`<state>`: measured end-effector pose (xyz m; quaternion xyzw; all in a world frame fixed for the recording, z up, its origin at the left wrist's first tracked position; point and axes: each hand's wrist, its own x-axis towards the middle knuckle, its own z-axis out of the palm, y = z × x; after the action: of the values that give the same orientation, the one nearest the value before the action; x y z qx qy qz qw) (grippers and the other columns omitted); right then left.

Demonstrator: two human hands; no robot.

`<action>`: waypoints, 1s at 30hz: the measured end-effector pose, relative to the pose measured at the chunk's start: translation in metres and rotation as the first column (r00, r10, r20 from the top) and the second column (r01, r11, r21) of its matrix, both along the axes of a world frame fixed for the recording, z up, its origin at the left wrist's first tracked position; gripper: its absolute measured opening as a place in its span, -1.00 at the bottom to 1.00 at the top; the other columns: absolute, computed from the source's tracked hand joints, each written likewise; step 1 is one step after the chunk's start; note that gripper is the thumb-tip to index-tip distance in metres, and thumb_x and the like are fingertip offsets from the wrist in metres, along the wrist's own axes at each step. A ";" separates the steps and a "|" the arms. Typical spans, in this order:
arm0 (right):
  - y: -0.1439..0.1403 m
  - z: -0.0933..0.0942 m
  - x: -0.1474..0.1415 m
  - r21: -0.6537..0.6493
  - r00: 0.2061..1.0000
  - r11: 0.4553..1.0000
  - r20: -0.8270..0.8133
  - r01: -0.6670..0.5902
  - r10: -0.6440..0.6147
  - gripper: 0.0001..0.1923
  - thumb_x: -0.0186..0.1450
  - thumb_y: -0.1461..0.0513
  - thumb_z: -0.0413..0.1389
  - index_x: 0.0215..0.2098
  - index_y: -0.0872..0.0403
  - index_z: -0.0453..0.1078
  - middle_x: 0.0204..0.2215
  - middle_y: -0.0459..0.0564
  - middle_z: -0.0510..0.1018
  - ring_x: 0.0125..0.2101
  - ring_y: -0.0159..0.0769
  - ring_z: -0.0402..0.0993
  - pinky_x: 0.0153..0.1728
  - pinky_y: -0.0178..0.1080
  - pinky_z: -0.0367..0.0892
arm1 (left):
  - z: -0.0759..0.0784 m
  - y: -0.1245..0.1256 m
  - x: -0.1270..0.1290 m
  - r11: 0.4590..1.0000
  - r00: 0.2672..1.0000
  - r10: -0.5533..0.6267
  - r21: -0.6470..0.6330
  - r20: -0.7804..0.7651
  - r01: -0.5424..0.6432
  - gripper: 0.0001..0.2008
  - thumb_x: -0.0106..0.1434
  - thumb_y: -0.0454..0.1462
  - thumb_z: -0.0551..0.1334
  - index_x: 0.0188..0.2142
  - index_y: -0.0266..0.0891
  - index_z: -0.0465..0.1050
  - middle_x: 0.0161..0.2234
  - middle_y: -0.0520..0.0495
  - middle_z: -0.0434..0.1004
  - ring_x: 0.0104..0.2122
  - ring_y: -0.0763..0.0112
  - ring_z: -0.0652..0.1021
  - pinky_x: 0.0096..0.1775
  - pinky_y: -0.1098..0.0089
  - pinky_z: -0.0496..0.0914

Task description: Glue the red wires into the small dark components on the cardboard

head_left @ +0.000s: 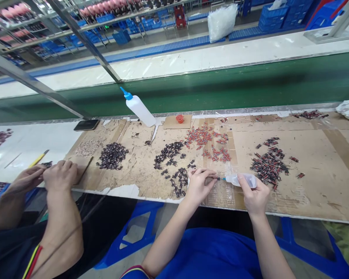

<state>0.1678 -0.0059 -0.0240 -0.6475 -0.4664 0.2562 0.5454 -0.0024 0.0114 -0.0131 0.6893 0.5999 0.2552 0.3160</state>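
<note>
My right hand [255, 192] is wrapped round a small clear squeeze bottle [246, 180], lying sideways with its thin blue tip pointing left. Pinched between the fingers of my left hand [200, 185] is a small black part [211, 178], partly hidden by the fingertips. The bottle's tip meets or nearly meets this part; I cannot tell which. Loose black parts [179, 182] lie just left of my left hand. Beyond my hands is a spread of small red parts [202, 136]. A heap of joined black-and-red parts [270, 164] sits right of the bottle.
A co-worker's hands [59, 174] work at the left, near a yellow cutter [39, 158] and a black pile [113, 155]. A larger white bottle [141, 110] with blue nozzle stands tilted behind. A red cap [179, 118] and a phone [86, 124] lie along the cardboard's back edge.
</note>
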 end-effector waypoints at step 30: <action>0.020 -0.017 0.002 0.044 0.982 0.999 -0.188 -0.011 0.019 -0.48 -0.02 0.10 0.35 -0.18 0.03 0.27 -0.22 0.09 0.61 -0.18 -0.12 0.58 -0.04 0.05 0.40 | 0.005 0.065 -0.026 0.982 0.968 0.146 0.148 -0.203 -0.117 -0.90 0.25 -0.34 0.25 -0.28 -0.13 0.54 -0.17 -0.06 0.62 -0.06 0.19 0.48 -0.02 0.16 0.24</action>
<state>0.1698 0.0140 -0.0407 -0.6051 -0.4229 0.3106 0.5988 -0.0288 0.0768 -0.0084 0.6912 0.6559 0.2403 0.1849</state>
